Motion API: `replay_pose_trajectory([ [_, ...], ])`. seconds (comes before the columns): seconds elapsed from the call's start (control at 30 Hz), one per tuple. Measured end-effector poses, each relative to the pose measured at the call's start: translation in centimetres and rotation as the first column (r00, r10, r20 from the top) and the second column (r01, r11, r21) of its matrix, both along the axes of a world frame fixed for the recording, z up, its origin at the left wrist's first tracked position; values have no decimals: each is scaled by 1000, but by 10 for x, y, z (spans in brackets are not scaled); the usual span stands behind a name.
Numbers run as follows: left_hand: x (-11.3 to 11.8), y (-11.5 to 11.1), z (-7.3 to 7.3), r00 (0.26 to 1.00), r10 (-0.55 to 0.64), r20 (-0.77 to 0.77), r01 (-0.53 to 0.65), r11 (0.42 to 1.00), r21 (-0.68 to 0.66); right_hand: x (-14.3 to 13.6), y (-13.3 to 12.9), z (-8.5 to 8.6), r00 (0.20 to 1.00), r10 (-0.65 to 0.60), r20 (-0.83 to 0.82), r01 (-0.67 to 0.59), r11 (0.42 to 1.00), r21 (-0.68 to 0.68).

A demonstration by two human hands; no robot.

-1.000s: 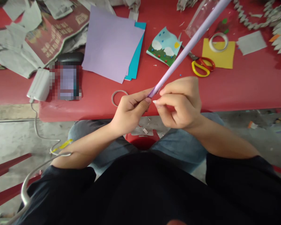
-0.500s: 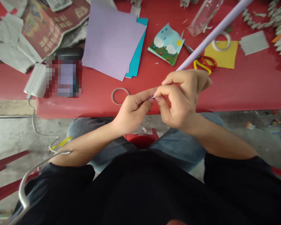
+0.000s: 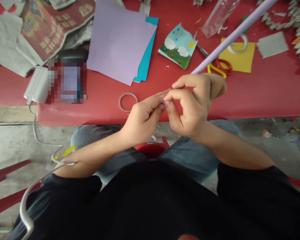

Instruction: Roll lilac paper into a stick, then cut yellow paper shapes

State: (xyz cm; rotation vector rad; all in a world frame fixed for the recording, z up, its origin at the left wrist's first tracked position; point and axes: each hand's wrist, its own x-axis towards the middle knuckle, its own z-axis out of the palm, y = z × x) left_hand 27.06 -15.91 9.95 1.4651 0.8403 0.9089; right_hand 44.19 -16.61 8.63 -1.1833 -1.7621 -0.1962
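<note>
Slim lilac tube [image 3: 230, 39], matte, straight; partly hidden behind right hand [image 3: 195, 104]

A red table [image 3: 265, 96] stands above a littered grey floor [image 3: 10, 143]

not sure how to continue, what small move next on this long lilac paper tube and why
Perhaps pinch the long lilac paper tube firmer near its lower end: a small purple bit shows where the left hand and right hand meet, while the tube slants away.
</note>
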Motion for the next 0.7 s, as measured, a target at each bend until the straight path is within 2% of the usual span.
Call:
replay_pose_trajectory([
  [0.1, 0, 0, 0, 998, -1, -64, 8, 994, 112, 0, 0, -3, 1000, -5, 24, 5, 1000, 5],
  [0.2, -2, 0, -2, 992, 5, -127, 23, 976, 217, 2, -5, -2, 998, -16, 64, 20, 998, -58],
  [0.37, -8, 2, -14, 971, 67, -228, 47, 886, 461, 4, -15, 9, 982, -100, 158, 127, 978, -168],
  [0.43, -10, 3, -19, 960, 111, -258, 40, 855, 517, 5, -17, 13, 984, -102, 147, 123, 982, -142],
  [0.57, -11, 6, -23, 945, 164, -284, 30, 820, 572, 6, -14, 14, 988, -121, 93, 129, 988, -85],
  [0.7, -10, 7, -19, 965, 119, -232, 23, 847, 531, 14, -10, 5, 993, -110, 35, 111, 994, 0],
])
